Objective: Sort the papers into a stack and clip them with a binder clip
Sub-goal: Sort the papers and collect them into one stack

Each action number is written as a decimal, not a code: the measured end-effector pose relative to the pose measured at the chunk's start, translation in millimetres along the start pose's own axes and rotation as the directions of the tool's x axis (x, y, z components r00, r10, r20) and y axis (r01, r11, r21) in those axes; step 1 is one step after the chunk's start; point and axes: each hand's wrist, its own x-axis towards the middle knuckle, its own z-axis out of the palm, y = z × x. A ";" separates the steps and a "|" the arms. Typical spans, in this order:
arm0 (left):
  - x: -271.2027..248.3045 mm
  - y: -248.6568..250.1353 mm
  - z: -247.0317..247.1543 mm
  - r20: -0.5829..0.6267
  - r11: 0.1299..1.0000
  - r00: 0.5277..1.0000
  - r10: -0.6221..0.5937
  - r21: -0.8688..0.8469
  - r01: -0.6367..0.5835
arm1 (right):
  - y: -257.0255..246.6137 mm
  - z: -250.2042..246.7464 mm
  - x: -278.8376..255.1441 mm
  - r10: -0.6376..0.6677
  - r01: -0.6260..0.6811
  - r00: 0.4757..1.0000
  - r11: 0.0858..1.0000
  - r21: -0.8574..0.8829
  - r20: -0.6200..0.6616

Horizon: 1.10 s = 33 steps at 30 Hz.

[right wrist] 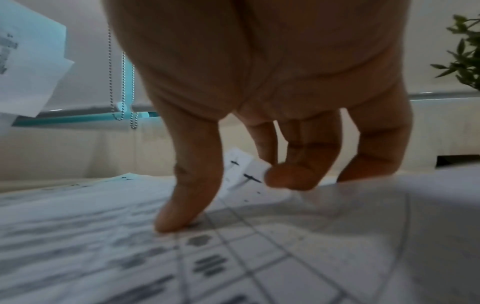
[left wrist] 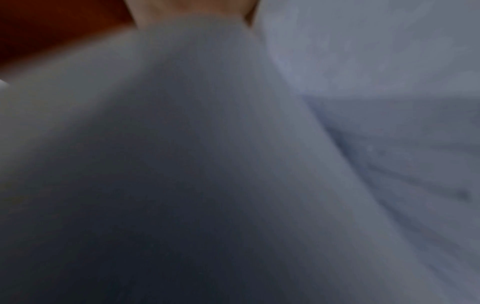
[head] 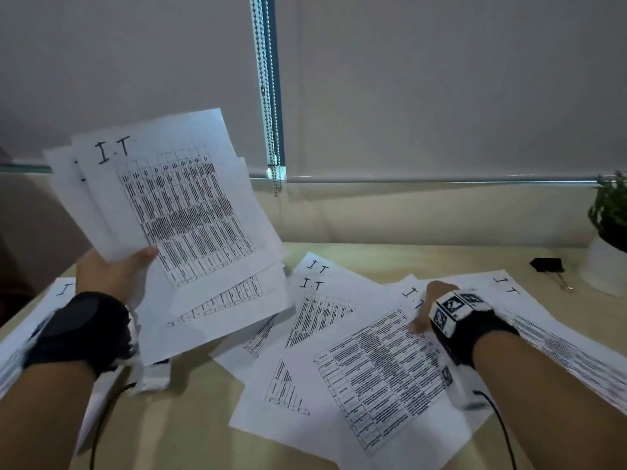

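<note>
Right hand (head: 428, 308) pinches a table sheet (head: 380, 378) — left hand (head: 112, 273) grips the stack (head: 176, 205).

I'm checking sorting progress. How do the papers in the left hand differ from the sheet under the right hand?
The held papers are several fanned sheets raised above the table, gripped by the left hand. The table sheet lies flat among scattered pages, its top corner being lifted by the right hand. Both show printed tables and a handwritten "I.T".

Right hand (right wrist: 259, 92) fingers (right wrist: 291, 179) pinch the printed sheet (right wrist: 233, 257) corner; thumb presses it; plant (right wrist: 465, 53) at 2 o'clock.
</note>
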 end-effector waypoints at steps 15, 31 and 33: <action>-0.5 -16.2 5.4 0.006 0.988 0.999 -0.033 0.154 0.031 | -114.8 -8.2 23.3 -0.338 0.337 0.941 0.931 -0.138 0.012; 19.0 -2.7 -0.8 0.058 0.988 0.998 0.033 0.151 -0.042 | -95.2 -114.5 -7.9 -0.590 0.609 0.775 0.793 0.019 -0.228; 14.0 8.7 11.3 0.152 0.981 0.985 0.078 0.163 -0.103 | -108.9 -154.0 -29.0 -0.657 0.709 0.663 0.705 0.018 -0.359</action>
